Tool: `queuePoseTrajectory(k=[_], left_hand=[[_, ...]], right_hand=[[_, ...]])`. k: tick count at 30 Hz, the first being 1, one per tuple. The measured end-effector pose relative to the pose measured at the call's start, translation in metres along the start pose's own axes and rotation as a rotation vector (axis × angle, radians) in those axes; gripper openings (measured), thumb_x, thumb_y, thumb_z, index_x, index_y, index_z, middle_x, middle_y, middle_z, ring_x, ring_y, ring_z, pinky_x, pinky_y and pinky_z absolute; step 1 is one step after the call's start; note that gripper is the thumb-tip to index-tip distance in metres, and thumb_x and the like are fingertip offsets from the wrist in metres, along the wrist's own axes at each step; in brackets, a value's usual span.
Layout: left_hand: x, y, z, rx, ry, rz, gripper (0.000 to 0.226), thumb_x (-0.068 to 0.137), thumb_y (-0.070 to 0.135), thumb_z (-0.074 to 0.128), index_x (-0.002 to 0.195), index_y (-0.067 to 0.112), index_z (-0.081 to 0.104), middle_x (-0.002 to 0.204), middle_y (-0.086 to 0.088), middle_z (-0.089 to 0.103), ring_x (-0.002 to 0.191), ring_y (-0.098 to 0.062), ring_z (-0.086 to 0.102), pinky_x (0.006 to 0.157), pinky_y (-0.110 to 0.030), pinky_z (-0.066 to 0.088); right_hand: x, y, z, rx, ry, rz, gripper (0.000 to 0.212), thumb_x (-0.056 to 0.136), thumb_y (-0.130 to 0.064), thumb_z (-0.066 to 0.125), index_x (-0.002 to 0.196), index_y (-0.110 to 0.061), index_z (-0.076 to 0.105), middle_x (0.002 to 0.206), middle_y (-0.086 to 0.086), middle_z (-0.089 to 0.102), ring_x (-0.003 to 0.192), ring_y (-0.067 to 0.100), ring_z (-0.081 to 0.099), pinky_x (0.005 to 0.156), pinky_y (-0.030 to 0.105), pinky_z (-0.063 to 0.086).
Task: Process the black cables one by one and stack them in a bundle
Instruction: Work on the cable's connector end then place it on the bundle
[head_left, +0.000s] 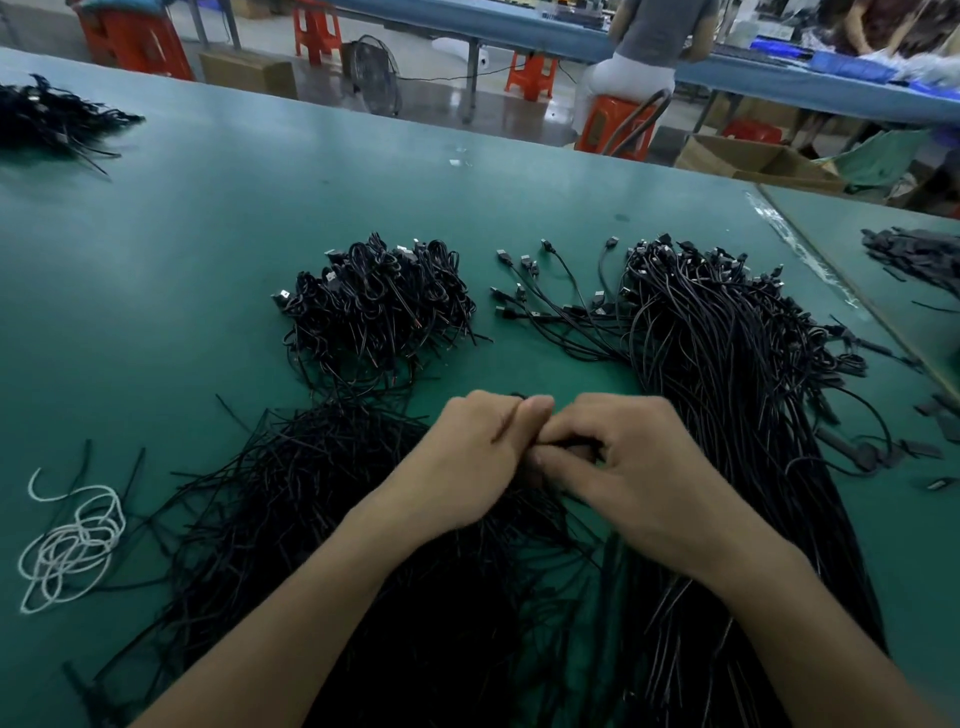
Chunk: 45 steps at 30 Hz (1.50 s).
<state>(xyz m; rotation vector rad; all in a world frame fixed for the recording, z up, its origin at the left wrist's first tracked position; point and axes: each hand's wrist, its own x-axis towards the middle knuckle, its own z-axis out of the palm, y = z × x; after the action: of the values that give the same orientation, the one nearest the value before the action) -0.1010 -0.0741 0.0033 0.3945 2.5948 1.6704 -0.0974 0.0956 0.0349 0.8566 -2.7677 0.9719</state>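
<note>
Green matting covers the workbench (208, 223), and the hands meet at its near middle. Pinched between them is a short stretch of one black cable (571, 445), mostly hidden by the knuckles. The left hand (467, 462) has its fingers curled in and its thumb laid forward along the top, grasping the cable. The right hand (644, 467) is curled too, with fingertips and thumb closed on the same cable, touching the left thumb. Both hands sit above a loose heap of cable ends (311, 493) that spreads under the wrists and forearms toward the lower left.

Beyond the left hand lies a stacked bundle of coiled cables (374, 306), plugs sticking out at its top and left. To the right a long sheaf of straight cables (727, 374) runs from near the right forearm away up the table, and a few USB plugs (503, 254) fan out from its left side.

A tangled white cord (72, 540) lies at the near left, well apart. Another dark cable heap (47, 119) sits at the far left corner, and flat dark strips (914, 254) lie on the adjoining table at right. Past the bench are an orange stool (618, 124), a floor fan (374, 73), an open cardboard box (753, 161) and a seated person (649, 47) at another bench.
</note>
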Motion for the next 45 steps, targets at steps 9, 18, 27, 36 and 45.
queuePoseTrajectory(k=[9,18,27,36,45], left_hand=[[-0.006,0.012,-0.021,-0.843,-0.434,-0.244,0.056,0.099,0.045,0.043,0.051,0.020,0.052,0.040,0.008,0.033,0.032,-0.003,0.026,0.034,-0.016,0.020],[0.004,0.013,-0.024,-1.233,-0.012,-0.168,0.047,0.092,0.043,0.048,0.068,0.015,0.077,0.062,0.002,0.061,0.050,-0.006,0.057,0.047,-0.015,0.048],[0.002,0.007,-0.007,-0.567,0.214,-0.045,0.043,0.100,0.036,0.046,0.092,0.006,0.075,0.083,-0.008,0.077,0.074,-0.014,0.073,0.067,-0.019,0.056],[-0.001,0.007,-0.008,-0.226,0.028,-0.145,0.063,0.107,0.035,0.041,0.051,0.029,0.069,0.049,0.010,0.059,0.046,-0.003,0.052,0.053,-0.017,0.042],[-0.007,0.014,-0.015,-0.345,-0.259,-0.335,0.067,0.105,0.050,0.035,0.057,0.018,0.069,0.049,0.004,0.055,0.040,-0.007,0.044,0.039,-0.014,0.034]], right_hand=[[0.019,0.008,0.001,0.546,0.166,0.025,0.018,0.083,-0.040,0.075,0.074,-0.024,0.072,0.063,-0.008,0.063,0.053,0.001,0.049,0.051,0.015,0.040],[0.000,-0.011,0.040,0.289,-0.107,0.133,0.029,0.101,-0.024,0.052,0.074,-0.024,0.061,0.057,-0.007,0.054,0.047,0.005,0.041,0.047,0.022,0.034],[0.000,-0.018,0.014,0.037,-0.128,0.041,0.018,0.097,-0.031,0.053,0.098,-0.024,0.070,0.097,-0.013,0.064,0.092,0.011,0.062,0.079,0.043,0.053],[0.000,-0.008,0.007,-0.019,-0.003,-0.045,0.005,0.086,-0.030,0.071,0.084,-0.027,0.067,0.077,-0.016,0.060,0.075,0.008,0.059,0.066,0.033,0.050],[0.002,0.000,0.008,0.126,0.094,-0.006,0.020,0.082,-0.041,0.074,0.088,-0.031,0.059,0.083,-0.016,0.060,0.077,0.003,0.058,0.065,0.010,0.041]])
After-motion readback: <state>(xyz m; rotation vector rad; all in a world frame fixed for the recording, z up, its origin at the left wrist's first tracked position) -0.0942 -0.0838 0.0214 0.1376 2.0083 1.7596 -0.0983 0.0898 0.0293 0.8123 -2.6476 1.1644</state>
